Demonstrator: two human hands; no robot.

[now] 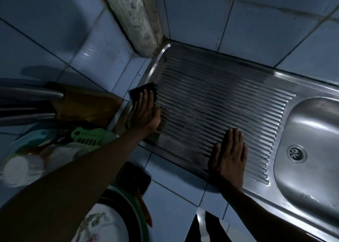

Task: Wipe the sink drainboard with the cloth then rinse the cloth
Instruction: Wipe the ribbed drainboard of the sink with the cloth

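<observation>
The ribbed steel drainboard (211, 102) fills the middle of the head view, with the sink bowl (311, 131) and its drain (296, 153) to the right. A dark cloth (142, 91) lies on the drainboard's left rim. My left hand (145, 113) presses flat on the cloth with straight fingers; only the cloth's far end shows beyond the fingertips. My right hand (229, 155) rests flat, palm down, on the ribs near the front edge and holds nothing.
Left of the drainboard stand a wooden board (88, 106), metal handles (31, 95), a green plastic strainer (88, 135) and a plastic bottle (20, 170). A dark phone-like slab (134, 177) and plates (102, 227) lie on the tiled counter in front. A rough pipe (135, 17) rises in the wall corner.
</observation>
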